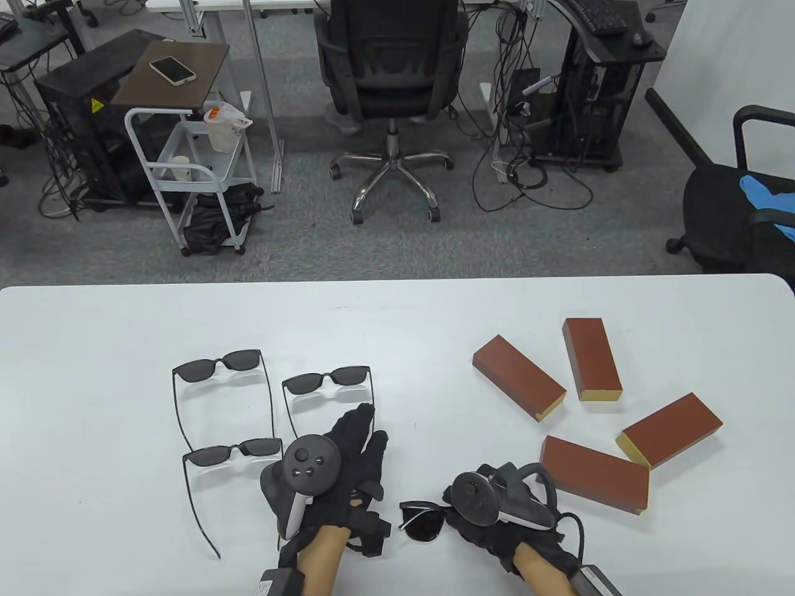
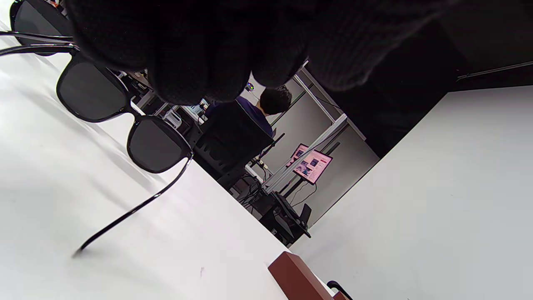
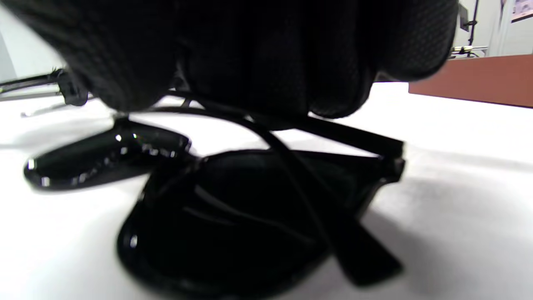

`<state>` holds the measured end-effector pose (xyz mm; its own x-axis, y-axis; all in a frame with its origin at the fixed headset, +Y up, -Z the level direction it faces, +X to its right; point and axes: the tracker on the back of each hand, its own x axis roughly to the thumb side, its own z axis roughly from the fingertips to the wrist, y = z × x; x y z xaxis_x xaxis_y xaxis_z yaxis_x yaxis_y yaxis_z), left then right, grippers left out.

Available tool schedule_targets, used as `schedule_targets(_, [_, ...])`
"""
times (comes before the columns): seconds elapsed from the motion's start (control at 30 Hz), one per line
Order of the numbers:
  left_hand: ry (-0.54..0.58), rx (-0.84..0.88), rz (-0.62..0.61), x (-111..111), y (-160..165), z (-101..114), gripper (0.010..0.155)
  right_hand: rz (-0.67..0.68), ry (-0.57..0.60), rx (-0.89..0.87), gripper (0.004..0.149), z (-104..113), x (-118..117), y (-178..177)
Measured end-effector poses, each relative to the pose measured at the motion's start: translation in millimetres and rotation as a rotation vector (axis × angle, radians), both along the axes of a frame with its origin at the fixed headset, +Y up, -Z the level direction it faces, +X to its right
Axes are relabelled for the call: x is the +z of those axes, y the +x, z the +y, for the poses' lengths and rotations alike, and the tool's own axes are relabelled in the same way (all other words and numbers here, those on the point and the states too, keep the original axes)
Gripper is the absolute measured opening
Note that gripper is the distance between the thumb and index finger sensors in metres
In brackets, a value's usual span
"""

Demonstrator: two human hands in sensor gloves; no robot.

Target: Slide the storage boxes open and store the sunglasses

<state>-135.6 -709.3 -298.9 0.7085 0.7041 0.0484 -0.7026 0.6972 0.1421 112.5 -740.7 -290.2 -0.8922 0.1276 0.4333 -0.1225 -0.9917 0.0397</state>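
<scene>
Three black sunglasses lie unfolded on the white table (image 1: 93, 347): a far left pair (image 1: 217, 366), a middle pair (image 1: 326, 380) and a near pair (image 1: 233, 452). My left hand (image 1: 363, 434) lies with fingers stretched out, their tips by the middle pair's right temple end. In the left wrist view its fingertips (image 2: 187, 62) hang just above that pair (image 2: 120, 121). A fourth, folded pair (image 1: 421, 521) sits at the near edge. My right hand (image 1: 463, 515) grips it, fingers (image 3: 250, 62) curled over the folded temples (image 3: 333, 133). Several closed red-brown storage boxes lie to the right; the nearest (image 1: 594, 474) is just beside my right hand.
The other boxes (image 1: 518, 377), (image 1: 591, 359), (image 1: 671, 429) lie scattered on the table's right half. Beyond the far edge stand an office chair (image 1: 391, 74), a white trolley (image 1: 186, 167) and a second chair (image 1: 739, 211) at right.
</scene>
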Motion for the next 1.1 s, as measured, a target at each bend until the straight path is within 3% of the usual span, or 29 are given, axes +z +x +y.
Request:
schedule_targets(0.13, [0.012,-0.039,-0.039,0.6,5.1,3.0,0.062,-0.049,0.068,-0.006,0.051,12.0,-5.3,20.1])
schedule_targets(0.3, [0.042,-0.190,-0.127,-0.2,14.7,0.1,0.076,-0.114,0.110,0.189,0.064,21.9,-20.7,55.7])
schedule_targets(0.47, [0.050,-0.285,-0.181,-1.3,20.1,-1.6,0.078,-0.279,-0.071,0.379,0.083,21.1,-39.7,103.6])
schedule_targets(0.77, [0.077,-0.375,-0.206,-2.2,21.6,-2.9,0.081,-0.416,-0.236,0.410,0.091,6.0,-52.1,146.6])
schedule_targets(1.1, [0.078,-0.402,-0.223,-3.1,19.9,-6.0,0.081,-0.380,-0.202,0.348,0.089,-2.2,-57.1,149.6])
